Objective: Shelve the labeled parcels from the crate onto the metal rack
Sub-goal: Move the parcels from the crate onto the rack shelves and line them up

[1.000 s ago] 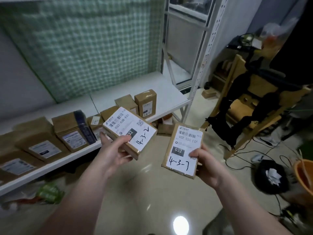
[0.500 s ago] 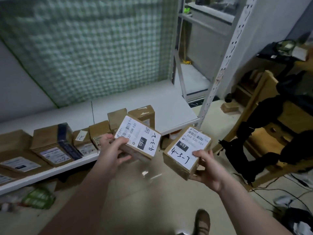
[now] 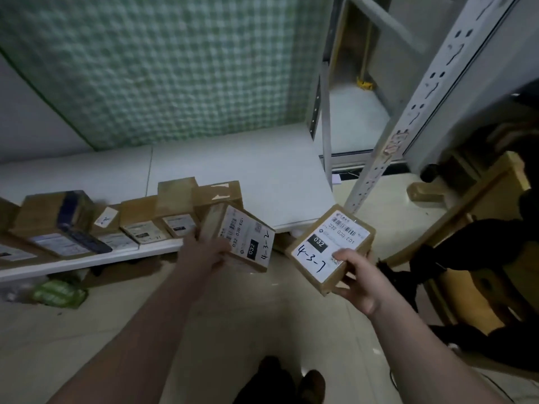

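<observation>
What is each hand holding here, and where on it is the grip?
The left hand grips the parcel marked 4-3-2 along its left side; the right hand grips the parcel marked 4-3-7 at its near right corner, thumb on the label.

Single head-worn wide-angle view, facing forward and down, near shelf [image 3: 233,170]

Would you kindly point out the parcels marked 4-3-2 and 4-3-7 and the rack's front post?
4-3-2 parcel [image 3: 248,237]: head view, on its label.
4-3-7 parcel [image 3: 320,243]: head view, on its label.
front post [image 3: 405,126]: head view, on its slotted face.
</observation>
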`<state>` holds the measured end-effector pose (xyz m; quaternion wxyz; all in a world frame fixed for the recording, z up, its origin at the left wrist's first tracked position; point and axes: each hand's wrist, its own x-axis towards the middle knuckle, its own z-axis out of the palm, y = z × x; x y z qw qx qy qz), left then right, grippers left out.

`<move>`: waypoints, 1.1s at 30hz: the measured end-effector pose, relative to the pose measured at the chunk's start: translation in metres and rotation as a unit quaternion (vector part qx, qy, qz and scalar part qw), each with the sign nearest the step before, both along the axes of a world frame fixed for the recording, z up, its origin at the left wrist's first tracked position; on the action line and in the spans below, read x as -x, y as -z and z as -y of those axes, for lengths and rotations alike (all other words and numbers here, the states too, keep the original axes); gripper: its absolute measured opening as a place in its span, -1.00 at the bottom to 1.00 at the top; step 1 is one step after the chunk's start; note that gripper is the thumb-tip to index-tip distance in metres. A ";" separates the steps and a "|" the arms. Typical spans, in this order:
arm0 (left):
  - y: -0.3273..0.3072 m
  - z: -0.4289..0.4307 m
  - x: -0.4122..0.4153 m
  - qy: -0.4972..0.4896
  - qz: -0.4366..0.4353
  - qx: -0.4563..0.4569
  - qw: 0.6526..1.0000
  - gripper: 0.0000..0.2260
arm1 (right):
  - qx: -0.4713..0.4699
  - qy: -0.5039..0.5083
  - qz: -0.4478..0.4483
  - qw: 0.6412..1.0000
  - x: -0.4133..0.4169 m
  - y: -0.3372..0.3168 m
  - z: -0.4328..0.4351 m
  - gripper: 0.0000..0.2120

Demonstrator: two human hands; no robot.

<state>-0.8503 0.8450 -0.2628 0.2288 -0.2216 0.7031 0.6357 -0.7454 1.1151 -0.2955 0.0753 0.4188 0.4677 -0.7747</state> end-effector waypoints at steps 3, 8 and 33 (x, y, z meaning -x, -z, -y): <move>0.004 -0.004 0.021 0.061 -0.015 0.062 0.996 -0.05 | -0.011 -0.005 0.010 1.000 0.005 0.019 0.008 -0.44; 0.022 -0.035 0.040 0.149 -0.074 0.176 0.970 0.00 | -0.041 -0.026 0.046 0.998 0.019 0.031 -0.011 -0.46; 0.212 -0.164 0.134 0.210 -0.333 0.439 0.808 -0.29 | -0.280 -0.133 -0.117 0.944 0.209 0.219 -0.085 -0.15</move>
